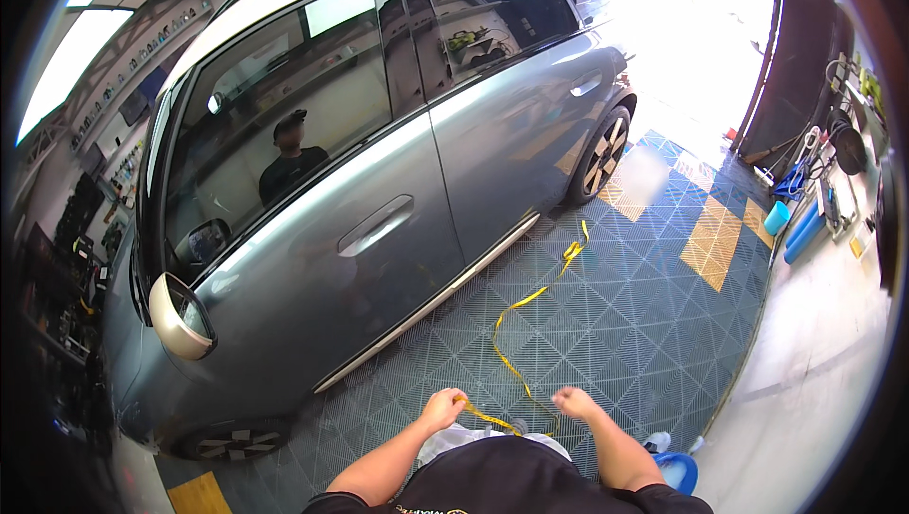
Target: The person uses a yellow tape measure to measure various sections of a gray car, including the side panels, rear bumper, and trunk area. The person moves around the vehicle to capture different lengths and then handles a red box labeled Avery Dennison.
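My left hand (443, 411) is closed, pinching a narrow yellow strap (512, 360) at waist height in front of my body. From those fingers the strap sags toward my middle, partly lost against my clothes. Its rest winds away over the tiled floor, with a bunched yellow lump (573, 251) near the far end, beside the car's sill. My right hand (575, 404) is raised to the right of the strap with its fingers curled in. Whatever it may hold is too small to make out. Beyond both hands stands a grey-blue car (398, 221) with closed doors.
The car's pale side mirror (180, 317) juts out at left, and its rear wheel (603, 156) stands farther off. Along the right wall are a light blue bucket (776, 218) and blue rolls (805, 232). A blue-rimmed tub (689, 471) sits close by my right elbow.
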Tool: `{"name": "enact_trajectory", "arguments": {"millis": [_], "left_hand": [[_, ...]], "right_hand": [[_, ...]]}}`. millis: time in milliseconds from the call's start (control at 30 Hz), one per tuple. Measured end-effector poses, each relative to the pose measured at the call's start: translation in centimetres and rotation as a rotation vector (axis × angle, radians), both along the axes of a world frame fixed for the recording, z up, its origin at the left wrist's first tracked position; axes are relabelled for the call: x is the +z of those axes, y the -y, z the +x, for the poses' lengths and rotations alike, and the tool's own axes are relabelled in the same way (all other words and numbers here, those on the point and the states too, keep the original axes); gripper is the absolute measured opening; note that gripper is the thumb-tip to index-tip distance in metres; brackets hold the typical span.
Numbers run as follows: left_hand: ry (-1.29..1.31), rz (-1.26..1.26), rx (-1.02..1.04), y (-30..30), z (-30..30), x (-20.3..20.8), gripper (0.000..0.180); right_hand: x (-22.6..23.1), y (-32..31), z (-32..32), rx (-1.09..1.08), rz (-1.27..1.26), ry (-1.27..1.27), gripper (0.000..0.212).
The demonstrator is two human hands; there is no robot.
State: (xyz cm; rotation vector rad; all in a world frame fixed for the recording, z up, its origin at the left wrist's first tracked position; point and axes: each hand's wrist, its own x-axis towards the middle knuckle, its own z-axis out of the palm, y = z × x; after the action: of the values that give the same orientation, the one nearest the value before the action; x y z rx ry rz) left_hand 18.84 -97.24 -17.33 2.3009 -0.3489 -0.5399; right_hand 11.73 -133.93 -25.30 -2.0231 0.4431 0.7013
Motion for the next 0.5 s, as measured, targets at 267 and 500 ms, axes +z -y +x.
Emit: {"name": "enact_trajectory", "arguments": {"millis": [267,500], "left_hand": [[-0.272,-0.279,0.085,3.4,2.5,7.0,0.021],[-0.146,-0.174,0.128,-0.3,2.4,4.0,0.015]], "right_hand": [[13.2,-12.7,9.6,0.447,0.493,0.189,0.040],[10.2,-15.4,7.1,0.500,0.296,0.225,0.032]]}}
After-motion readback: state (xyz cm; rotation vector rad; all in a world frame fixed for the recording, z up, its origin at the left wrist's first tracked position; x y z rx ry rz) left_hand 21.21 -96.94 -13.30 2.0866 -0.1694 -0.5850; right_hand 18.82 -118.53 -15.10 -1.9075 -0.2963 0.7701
